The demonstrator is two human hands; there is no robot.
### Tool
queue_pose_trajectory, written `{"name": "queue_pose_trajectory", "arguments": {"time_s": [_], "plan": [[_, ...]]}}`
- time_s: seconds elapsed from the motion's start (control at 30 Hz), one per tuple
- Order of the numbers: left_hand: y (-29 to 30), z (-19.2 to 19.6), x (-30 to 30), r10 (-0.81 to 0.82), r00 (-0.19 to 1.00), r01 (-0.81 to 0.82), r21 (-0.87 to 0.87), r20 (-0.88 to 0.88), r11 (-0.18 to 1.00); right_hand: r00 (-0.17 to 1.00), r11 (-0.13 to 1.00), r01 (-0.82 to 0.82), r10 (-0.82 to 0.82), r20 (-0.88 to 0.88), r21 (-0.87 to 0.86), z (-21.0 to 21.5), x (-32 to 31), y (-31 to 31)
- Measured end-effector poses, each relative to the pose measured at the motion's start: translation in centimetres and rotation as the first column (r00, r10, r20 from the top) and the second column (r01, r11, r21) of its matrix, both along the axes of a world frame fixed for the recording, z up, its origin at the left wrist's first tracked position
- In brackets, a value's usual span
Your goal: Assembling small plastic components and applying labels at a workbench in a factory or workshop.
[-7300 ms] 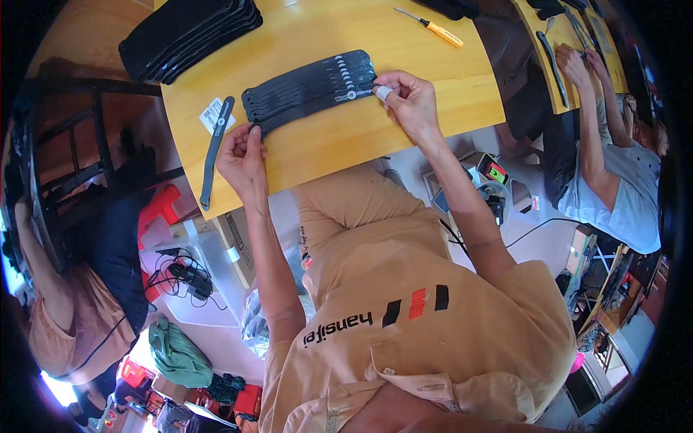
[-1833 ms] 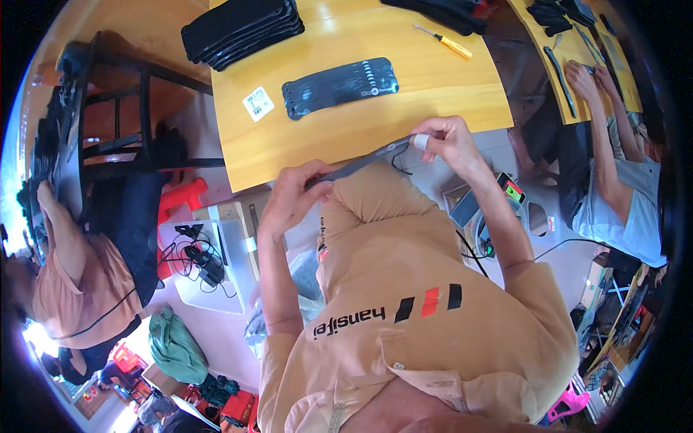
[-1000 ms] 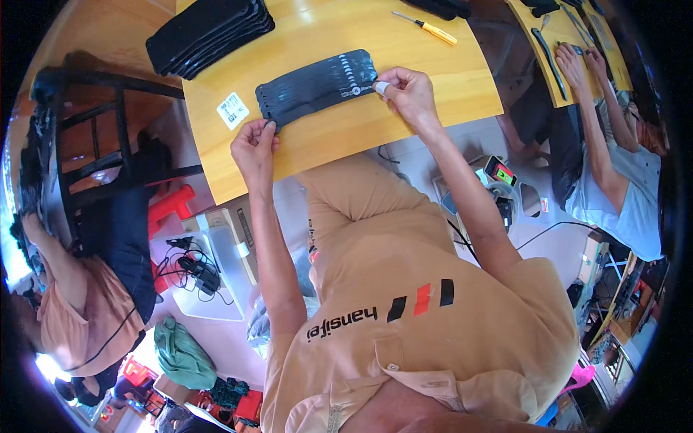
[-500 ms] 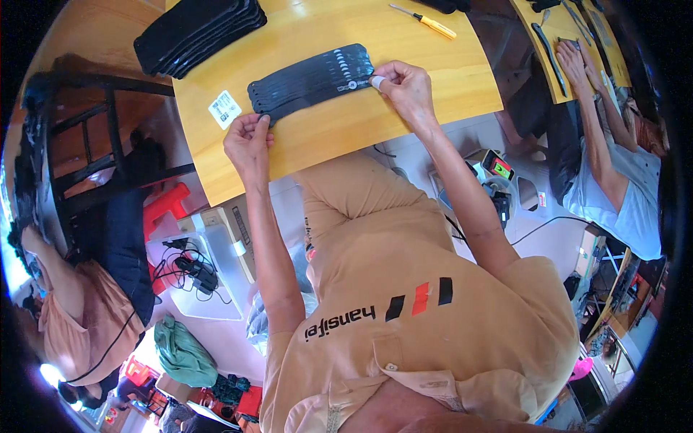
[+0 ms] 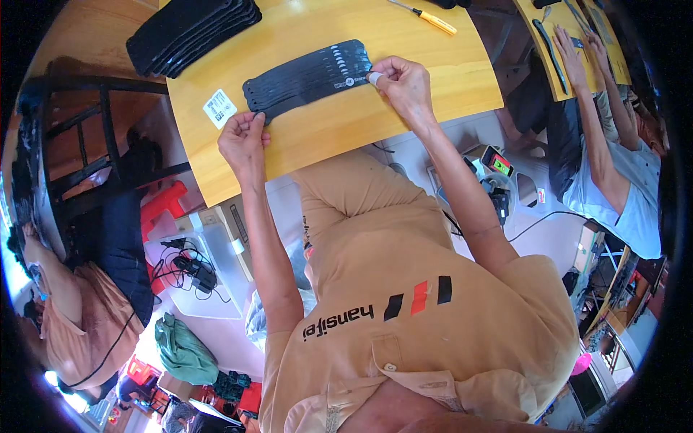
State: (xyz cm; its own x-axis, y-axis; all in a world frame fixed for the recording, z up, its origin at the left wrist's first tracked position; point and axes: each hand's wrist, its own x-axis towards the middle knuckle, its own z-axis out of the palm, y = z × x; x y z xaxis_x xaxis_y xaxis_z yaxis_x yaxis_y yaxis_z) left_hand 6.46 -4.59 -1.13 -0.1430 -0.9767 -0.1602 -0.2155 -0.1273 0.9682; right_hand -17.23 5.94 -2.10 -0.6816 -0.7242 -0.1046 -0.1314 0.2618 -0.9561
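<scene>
A flat, overlapping stack of black bands (image 5: 299, 78) with pale printed marks near its right end lies on the yellow wooden table (image 5: 317, 137). Its lower left corner is pinched between the thumb and fingers of my left hand (image 5: 244, 142). At the right end, my right hand (image 5: 406, 85) grips the edge, with a pale wrap on one fingertip. A white printed label (image 5: 219, 108) rests on the table just left of the bands. Whether each hand holds one band or several cannot be made out.
A thicker pile of black pieces (image 5: 191, 32) sits at the far left. A yellow-handled screwdriver (image 5: 433, 21) lies at the far right. Co-workers sit at both sides; one person's hands (image 5: 574, 61) are over another table. Below stands a clear bin (image 5: 209, 307) with black cables.
The view has shifted slightly. My hands keep their hold at both ends of the bands. The co-worker's hands on the right have moved apart.
</scene>
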Motion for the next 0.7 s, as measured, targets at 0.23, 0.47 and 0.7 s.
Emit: {"name": "queue_pose_trajectory", "arguments": {"time_s": [0.23, 0.47, 0.7], "plan": [[0.00, 0.11, -0.07, 0.001, 1.000, -0.001, -0.002, 0.004, 1.000, 1.000, 1.000, 0.011, -0.011, 0.011, 0.008, 0.04, 0.12, -0.04], [-0.05, -0.04, -0.11, 0.005, 1.000, -0.005, -0.003, 0.018, 1.000, 0.999, 1.000, 0.013, -0.012, -0.038, 0.025, 0.08, 0.10, -0.20], [-0.10, -0.04, -0.15, 0.021, 0.999, -0.021, -0.010, 0.037, 1.000, 0.999, 0.999, 0.016, -0.014, -0.051, 0.041, 0.14, 0.09, -0.36]]}}
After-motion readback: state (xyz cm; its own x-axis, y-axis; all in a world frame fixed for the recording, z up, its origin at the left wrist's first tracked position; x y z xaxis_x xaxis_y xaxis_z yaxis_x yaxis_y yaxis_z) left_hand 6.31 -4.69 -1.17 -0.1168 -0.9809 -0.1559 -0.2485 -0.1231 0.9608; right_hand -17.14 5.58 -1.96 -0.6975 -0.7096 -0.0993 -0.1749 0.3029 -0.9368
